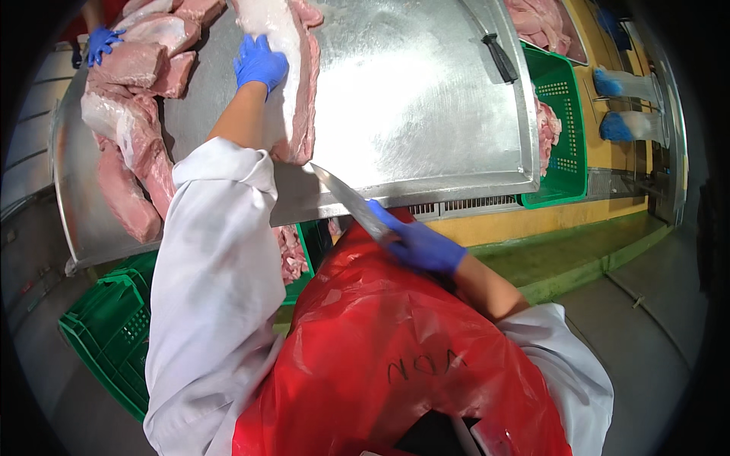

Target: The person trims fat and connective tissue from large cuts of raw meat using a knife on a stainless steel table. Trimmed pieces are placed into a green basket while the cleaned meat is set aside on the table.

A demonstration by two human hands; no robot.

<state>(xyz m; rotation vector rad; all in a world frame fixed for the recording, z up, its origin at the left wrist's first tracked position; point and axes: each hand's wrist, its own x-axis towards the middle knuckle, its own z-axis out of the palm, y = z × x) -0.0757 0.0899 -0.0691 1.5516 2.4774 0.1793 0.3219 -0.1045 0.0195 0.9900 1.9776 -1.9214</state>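
A long slab of pale pink raw meat (298,114) with a whitish fat layer lies lengthwise on the metal table (426,106). My left hand (261,65), in a blue glove, rests on its upper left part with the fingers stretched out. At the table's near edge my right hand (427,245), also blue-gloved, is closed round a knife. The blade of this knife (350,197) points up and left, its tip close to the slab's near end. The knife's handle is hidden in my fingers.
More meat pieces (129,64) are heaped at the left, where another person's blue-gloved hand (101,44) touches them. A black-handled sharpening steel (498,59) lies at the right. Green crates stand at the right (566,186) and lower left (103,327); another below the table edge holds meat trimmings (292,254).
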